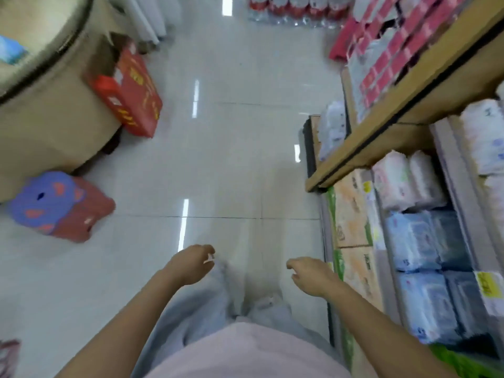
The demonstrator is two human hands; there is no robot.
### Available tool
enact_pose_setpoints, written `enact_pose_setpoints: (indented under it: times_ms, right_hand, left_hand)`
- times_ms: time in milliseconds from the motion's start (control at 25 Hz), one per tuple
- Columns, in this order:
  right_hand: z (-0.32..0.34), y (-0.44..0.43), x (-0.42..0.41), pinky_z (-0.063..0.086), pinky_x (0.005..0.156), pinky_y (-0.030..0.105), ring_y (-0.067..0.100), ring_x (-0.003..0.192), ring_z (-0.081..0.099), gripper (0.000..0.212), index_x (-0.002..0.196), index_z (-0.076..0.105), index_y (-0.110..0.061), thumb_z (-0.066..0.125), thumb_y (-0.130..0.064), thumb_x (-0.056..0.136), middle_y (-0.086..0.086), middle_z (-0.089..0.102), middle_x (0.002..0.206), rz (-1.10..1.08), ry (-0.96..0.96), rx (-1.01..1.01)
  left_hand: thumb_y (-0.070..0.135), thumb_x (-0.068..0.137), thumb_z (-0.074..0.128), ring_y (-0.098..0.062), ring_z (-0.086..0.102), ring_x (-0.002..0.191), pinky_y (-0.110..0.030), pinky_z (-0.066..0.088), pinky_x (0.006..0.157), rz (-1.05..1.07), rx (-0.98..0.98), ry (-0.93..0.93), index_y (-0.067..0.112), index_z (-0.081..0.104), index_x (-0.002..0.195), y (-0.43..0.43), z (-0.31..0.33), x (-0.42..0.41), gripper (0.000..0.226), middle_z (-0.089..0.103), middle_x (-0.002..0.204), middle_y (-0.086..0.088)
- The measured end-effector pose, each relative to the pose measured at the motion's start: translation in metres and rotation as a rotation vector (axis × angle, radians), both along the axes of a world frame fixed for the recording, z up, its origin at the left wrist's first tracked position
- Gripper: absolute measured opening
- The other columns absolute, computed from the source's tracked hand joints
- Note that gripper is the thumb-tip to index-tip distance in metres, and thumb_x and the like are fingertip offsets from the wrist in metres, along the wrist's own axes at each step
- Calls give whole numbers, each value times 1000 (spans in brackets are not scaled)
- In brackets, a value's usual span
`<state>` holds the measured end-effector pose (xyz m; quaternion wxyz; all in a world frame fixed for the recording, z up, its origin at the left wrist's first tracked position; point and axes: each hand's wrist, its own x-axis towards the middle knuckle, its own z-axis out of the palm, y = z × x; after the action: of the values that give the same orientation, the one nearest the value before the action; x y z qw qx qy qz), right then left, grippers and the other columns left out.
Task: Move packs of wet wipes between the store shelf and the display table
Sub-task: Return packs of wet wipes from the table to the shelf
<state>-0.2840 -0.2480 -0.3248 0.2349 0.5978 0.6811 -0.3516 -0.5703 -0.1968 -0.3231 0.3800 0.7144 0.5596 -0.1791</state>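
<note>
Your left hand (191, 264) and right hand (311, 275) are loosely curled, empty. The packs of wet wipes (411, 241), right of your right hand, seem soft and slippery; grip across the middle.

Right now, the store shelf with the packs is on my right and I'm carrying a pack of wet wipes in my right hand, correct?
No. The right hand holds nothing, its fingers loosely curled. The store shelf with its packs is on your right, as you said; the head view shows it.
</note>
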Motion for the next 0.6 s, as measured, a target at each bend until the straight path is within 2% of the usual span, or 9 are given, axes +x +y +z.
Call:
enact_pose_setpoints:
  times_ms: [160, 360, 600]
  right_hand:
    - [-7, 104, -84, 42, 94, 33, 28, 119, 51, 38, 133, 46, -13, 38, -15, 96, 11, 53, 134, 101, 56, 29]
    - [-4, 226, -187, 44, 88, 33, 27, 108, 56, 35, 127, 53, -14, 44, -17, 94, 8, 62, 119, 90, 131, 78]
    - [-17, 326, -228, 45, 77, 27, 17, 88, 53, 32, 125, 54, -14, 44, -19, 95, 5, 63, 108, 93, 54, 16]
  left_hand:
    - [30, 97, 44, -20, 55, 114, -29, 43, 91, 271, -50, 2, 17, 48, 132, 15, -15, -102, 38, 58, 129, -3]
    - [29, 97, 43, -23, 53, 118, -29, 42, 94, 461, -123, 63, 14, 44, 136, 67, -22, -212, 41, 56, 132, -7]
    - [27, 95, 46, -16, 56, 99, -28, 45, 86, 660, -20, -129, 19, 53, 126, 188, -8, -262, 33, 62, 114, 2]
